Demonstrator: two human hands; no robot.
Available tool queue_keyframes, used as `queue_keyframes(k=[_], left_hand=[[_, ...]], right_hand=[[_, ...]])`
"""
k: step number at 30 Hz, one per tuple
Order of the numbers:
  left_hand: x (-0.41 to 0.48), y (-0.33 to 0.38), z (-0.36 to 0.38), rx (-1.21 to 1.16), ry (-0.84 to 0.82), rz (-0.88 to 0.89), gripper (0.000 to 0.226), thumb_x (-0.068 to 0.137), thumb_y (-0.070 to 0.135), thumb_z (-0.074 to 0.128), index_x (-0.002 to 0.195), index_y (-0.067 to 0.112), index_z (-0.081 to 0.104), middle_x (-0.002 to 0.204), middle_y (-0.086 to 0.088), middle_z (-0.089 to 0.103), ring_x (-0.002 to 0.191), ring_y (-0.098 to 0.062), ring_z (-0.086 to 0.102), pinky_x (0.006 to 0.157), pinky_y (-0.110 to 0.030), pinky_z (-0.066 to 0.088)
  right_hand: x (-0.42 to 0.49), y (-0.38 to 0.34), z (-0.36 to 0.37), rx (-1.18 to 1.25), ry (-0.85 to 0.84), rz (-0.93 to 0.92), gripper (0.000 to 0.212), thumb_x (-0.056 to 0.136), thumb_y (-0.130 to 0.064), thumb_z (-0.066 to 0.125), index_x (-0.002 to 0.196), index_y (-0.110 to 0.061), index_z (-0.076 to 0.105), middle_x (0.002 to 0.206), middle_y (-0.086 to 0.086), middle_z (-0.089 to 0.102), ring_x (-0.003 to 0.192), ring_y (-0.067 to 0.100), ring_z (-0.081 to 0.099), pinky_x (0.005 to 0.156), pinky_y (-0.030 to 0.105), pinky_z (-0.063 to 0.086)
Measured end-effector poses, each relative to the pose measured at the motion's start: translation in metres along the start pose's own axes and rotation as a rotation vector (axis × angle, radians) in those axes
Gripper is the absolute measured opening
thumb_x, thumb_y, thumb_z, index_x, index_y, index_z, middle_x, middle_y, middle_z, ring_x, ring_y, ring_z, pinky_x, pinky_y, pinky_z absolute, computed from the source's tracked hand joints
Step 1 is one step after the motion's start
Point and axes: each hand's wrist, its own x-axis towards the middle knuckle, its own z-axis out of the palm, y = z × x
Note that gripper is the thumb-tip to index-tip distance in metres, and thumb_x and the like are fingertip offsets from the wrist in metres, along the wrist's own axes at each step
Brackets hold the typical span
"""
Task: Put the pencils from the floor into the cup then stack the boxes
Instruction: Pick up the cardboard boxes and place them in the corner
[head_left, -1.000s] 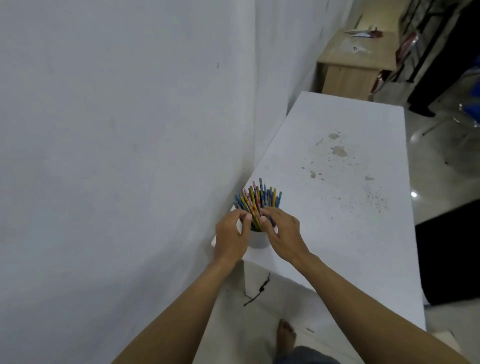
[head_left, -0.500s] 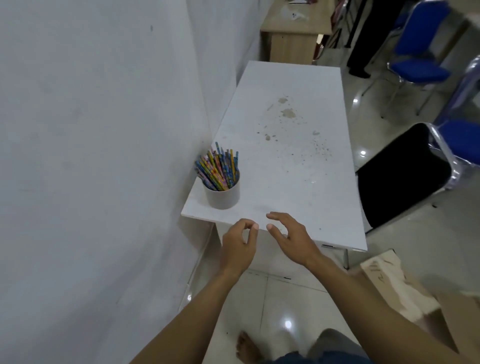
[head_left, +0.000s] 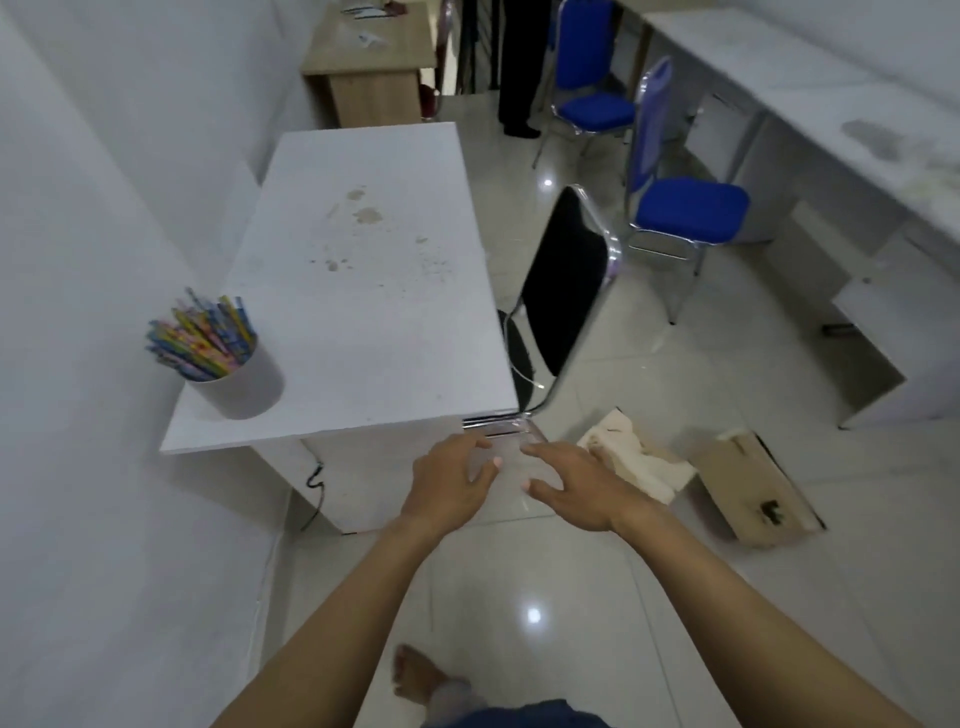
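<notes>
The cup (head_left: 240, 382) stands full of pencils (head_left: 205, 335) on the worktop (head_left: 374, 291) corner, so I judge the pencil step finished. Left hand (head_left: 447, 483) and right hand (head_left: 576, 486) hang empty, each grip open, above the floor. Two boxes (head_left: 753, 488) lie there to the right; next, reach down and stack them.

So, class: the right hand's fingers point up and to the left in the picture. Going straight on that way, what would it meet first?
Probably the left hand: the right hand points its fingers toward it across a small gap. Missing that, the white table edge lies beyond. Depth is unclear, so this is a guess.
</notes>
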Motion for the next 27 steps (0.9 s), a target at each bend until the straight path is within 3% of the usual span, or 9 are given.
queue_keyframes(k=[5,11,19,27], left_hand=[[-0.047,0.072,0.087,-0.052,-0.072,0.006,0.03,0.091,0.038,0.056,0.117,0.023,0.06,0.121,0.008,0.061,0.113,-0.013,0.055,0.1,-0.029,0.04],[-0.079,0.132,0.162,-0.024,-0.215,0.069,0.031,0.093,0.042,0.052,0.12,0.026,0.057,0.127,0.009,0.056,0.122,-0.011,0.048,0.107,-0.037,0.032],[-0.067,0.187,0.218,-0.01,-0.305,0.19,0.031,0.093,0.04,0.054,0.118,0.023,0.059,0.123,0.007,0.059,0.116,-0.012,0.052,0.104,-0.042,0.039],[-0.032,0.211,0.281,-0.085,-0.397,0.128,0.026,0.093,0.04,0.054,0.115,0.028,0.057,0.121,0.012,0.058,0.114,-0.008,0.052,0.102,-0.041,0.043]], right_hand=[[-0.096,0.093,-0.005,0.045,-0.057,0.162,0.055,0.095,-0.055,0.043,0.147,-0.038,0.031,0.157,-0.006,0.029,0.146,0.016,0.019,0.117,0.04,0.008],[-0.18,0.167,-0.003,0.127,-0.006,0.305,0.057,0.095,-0.054,0.044,0.147,-0.036,0.032,0.155,-0.007,0.031,0.144,0.014,0.025,0.119,0.045,0.011],[-0.217,0.215,-0.002,0.201,0.272,0.414,0.053,0.098,-0.047,0.043,0.147,-0.032,0.033,0.155,-0.004,0.031,0.147,0.015,0.015,0.117,0.044,0.007],[-0.213,0.273,-0.004,0.289,0.267,0.541,0.05,0.098,-0.048,0.043,0.145,-0.034,0.035,0.155,-0.006,0.032,0.146,0.015,0.02,0.118,0.045,0.008]])
